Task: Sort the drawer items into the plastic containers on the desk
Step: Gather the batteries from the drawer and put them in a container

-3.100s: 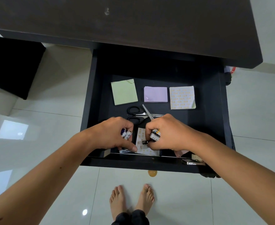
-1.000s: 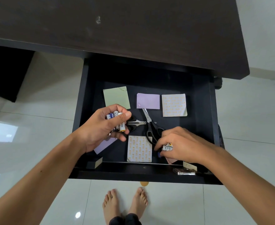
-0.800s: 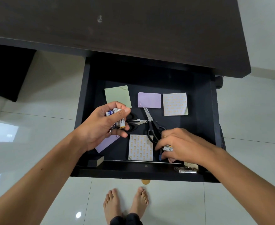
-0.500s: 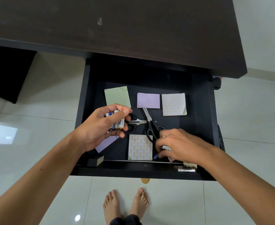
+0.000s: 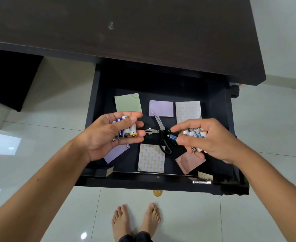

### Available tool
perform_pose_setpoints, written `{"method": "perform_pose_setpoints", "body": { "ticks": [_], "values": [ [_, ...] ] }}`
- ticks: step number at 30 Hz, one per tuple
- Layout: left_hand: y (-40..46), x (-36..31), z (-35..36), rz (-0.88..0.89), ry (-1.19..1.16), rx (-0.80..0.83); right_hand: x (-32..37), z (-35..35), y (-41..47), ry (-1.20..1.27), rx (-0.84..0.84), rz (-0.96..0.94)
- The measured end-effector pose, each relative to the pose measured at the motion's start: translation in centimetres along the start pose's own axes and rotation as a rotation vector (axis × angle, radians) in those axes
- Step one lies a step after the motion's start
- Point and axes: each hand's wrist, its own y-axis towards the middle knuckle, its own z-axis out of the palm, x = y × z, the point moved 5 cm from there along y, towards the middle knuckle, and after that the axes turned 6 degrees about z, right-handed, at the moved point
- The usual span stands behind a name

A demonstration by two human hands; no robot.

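Both hands [image 5: 108,135] [image 5: 206,138] lifted, holding batteries [image 5: 126,130]

We see our left hand [image 5: 108,137] and right hand [image 5: 208,138] bare | forearms sleeveless | feet [image 5: 136,220] bare | dark trouser hems [image 5: 135,237] at ankles

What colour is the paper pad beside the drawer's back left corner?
Pale green square paper pad, head view.

We see white floor tiles [image 5: 178,215], our bare feet [image 5: 136,219], a yellow knob [image 5: 157,193] under the drawer front.
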Motion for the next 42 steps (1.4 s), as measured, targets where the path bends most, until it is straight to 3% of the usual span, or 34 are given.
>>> {"method": "perform_pose_setpoints", "body": {
  "ticks": [6, 11, 17, 24, 33, 42],
  "values": [
    [-0.3, -1.4, -0.6, 0.004, -0.087, -0.06, 1.4, -0.1, 0.5, 0.323, 0.08, 0.06],
    [-1.0, -2.5, -1.1, -0.002, -0.114, -0.054, 2.9, 0.4, 1.1, 0.398, 0.12, 0.076],
    [-1.9, -4.9, -2.0, 0.04, -0.114, -0.03, 5.4, 0.9, 1.4, 0.427, 0.144, 0.032],
    [-2.4, -8.7, -3.5, 0.11, -0.192, -0.151, 9.3, 0.9, 2.5, 0.482, 0.154, 0.006],
    [-3.8, -13.1, -4.0, 0.155, -0.157, -0.166, 15.2, 2.3, 4.1, 0.334, 0.145, -0.025],
    [-3.6, -20.8, -7.2, 0.187, -0.125, -0.224, 23.2, 4.9, 8.3, 0.359, 0.155, 0.044]
  ]
}}
